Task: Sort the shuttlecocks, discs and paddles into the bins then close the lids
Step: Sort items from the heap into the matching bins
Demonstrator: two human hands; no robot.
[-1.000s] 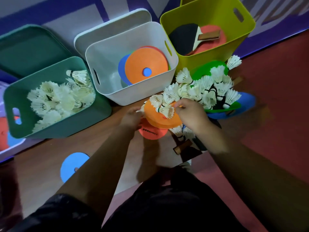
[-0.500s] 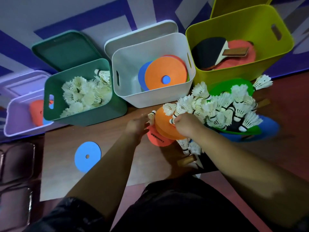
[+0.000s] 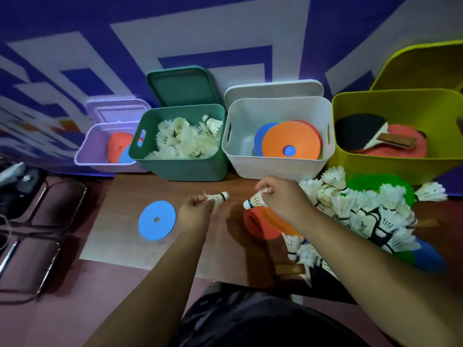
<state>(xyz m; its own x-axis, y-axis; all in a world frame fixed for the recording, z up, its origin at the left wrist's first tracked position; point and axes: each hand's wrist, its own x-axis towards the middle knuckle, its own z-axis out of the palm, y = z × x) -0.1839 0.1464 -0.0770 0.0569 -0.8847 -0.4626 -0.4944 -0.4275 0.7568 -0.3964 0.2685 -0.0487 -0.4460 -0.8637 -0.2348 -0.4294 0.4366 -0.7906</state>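
Note:
My left hand [image 3: 194,207] holds one white shuttlecock [image 3: 218,197] by its feathers, cork pointing right. My right hand [image 3: 283,196] pinches a second shuttlecock [image 3: 255,201], cork pointing down-left, above an orange disc [image 3: 263,225]. Both hands hover over the wooden board in front of the bins. A pile of shuttlecocks [image 3: 360,209] lies at the right on green and blue discs. The green bin [image 3: 179,169] holds several shuttlecocks, the white bin [image 3: 275,169] holds discs, the yellow-green bin [image 3: 390,169] holds paddles [image 3: 370,136]. All lids stand open behind the bins.
A blue disc [image 3: 157,219] lies alone on the board at the left. A lilac bin [image 3: 94,149] with discs stands far left. A paddle handle [image 3: 288,269] pokes out under the pile. Metal chair frames [image 3: 37,221] are at the left edge.
Both hands lifted off the orange disc, each now holding a shuttlecock, and moved left and apart. The camera tilted up, so the bins and wall show more.

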